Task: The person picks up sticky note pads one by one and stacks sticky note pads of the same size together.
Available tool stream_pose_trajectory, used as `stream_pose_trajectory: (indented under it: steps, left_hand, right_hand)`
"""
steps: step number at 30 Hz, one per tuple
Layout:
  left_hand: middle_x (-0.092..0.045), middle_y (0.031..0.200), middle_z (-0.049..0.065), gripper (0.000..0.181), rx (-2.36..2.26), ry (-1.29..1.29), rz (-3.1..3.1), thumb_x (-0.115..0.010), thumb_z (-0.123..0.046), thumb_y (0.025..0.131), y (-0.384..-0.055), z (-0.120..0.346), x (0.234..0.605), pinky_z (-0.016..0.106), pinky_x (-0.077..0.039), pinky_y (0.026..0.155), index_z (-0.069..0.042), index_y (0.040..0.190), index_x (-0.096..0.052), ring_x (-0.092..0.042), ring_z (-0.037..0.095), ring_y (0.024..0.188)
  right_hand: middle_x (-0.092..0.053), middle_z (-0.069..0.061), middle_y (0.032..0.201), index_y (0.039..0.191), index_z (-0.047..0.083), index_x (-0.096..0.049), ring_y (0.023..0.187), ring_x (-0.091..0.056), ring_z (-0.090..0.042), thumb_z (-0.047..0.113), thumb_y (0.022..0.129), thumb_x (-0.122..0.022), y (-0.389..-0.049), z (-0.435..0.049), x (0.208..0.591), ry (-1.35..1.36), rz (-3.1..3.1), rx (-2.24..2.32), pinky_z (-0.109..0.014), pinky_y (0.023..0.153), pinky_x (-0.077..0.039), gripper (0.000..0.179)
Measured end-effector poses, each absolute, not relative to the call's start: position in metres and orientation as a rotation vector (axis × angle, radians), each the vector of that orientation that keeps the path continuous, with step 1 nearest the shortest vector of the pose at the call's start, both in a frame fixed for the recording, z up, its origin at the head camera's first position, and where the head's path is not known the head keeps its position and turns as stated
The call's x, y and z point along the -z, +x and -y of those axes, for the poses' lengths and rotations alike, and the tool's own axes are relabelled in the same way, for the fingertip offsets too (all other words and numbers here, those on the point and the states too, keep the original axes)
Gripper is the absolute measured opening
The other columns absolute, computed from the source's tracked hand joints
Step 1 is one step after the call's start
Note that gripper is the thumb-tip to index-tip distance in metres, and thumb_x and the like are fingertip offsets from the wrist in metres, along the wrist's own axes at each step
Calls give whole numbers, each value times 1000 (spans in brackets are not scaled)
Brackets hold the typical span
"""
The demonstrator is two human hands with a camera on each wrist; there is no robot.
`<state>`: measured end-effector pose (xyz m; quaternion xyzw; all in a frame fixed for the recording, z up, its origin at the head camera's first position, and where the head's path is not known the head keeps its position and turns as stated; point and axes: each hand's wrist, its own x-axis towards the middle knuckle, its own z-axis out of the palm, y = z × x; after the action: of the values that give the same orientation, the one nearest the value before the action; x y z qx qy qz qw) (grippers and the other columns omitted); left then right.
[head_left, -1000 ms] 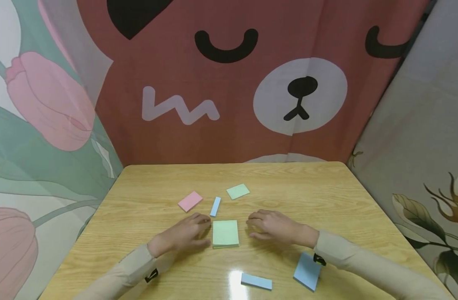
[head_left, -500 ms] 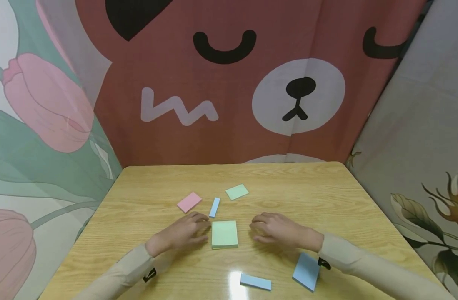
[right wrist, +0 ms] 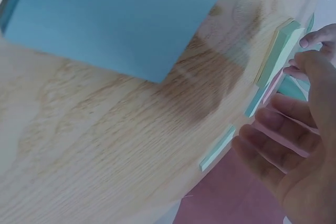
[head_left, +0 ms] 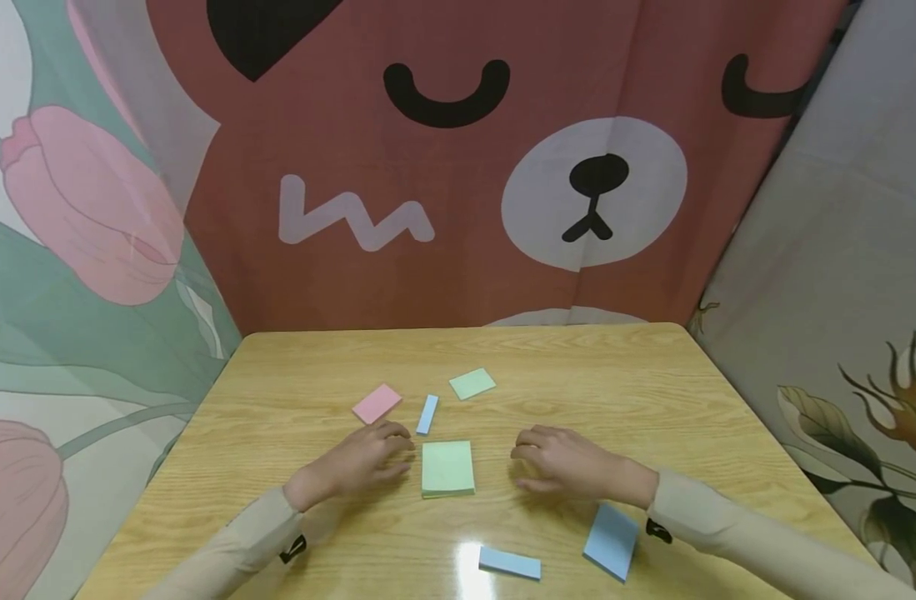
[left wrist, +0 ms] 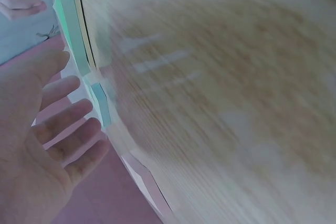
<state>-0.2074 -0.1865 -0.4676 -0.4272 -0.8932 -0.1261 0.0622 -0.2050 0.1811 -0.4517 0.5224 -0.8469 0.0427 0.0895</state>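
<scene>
"Where is the larger green pad (head_left: 447, 468)?"

"Flat on the surface (head_left: 578, 367), between the left hand (head_left: 352, 467) and the right hand (head_left: 573, 462), apart from both. A thin yellow layer (left wrist: 85, 31) shows beneath it."

"And the fingers (left wrist: 68, 120)?"

"Released on both hands: relaxed, slightly spread and lightly bent. The left hand is nearer the pad; the right hand is farther off."

"What else lies about?"

"Just beyond the left hand, a pink pad (head_left: 377, 403), then a narrow blue pad (head_left: 427, 415) and a smaller green pad (head_left: 473, 383). Nearer the person, a blue strip (head_left: 509, 563) and, beside the right sleeve (head_left: 743, 517), a wide blue pad (head_left: 611, 542)."
</scene>
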Motion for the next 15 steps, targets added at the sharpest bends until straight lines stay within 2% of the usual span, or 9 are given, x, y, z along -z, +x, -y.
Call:
stream_pose_trajectory:
  steps: [11, 15]
  left_hand:
    - [-63, 118, 9, 24, 403, -1273, 2665, -70, -25, 94, -210, 189, 465, 45, -48, 97, -8, 111, -70, -57, 26, 113]
    - [-62, 120, 10, 25, 449, -1258, 2680, -70, -25, 94, -210, 191, 464, 47, -48, 97, -8, 112, -70, -57, 27, 114]
  right_hand:
    - [-60, 1, 95, 108, 6, -69, 79, -56, -9, 44, 92, -68, -197, -192, 451, 1541, 2557, -52, -23, 66, -52, 41]
    - [-59, 2, 93, 108, 6, -69, 77, -56, -8, 47, 92, -67, -195, -195, 451, 1526, 2580, -25, -25, 67, -53, 45]
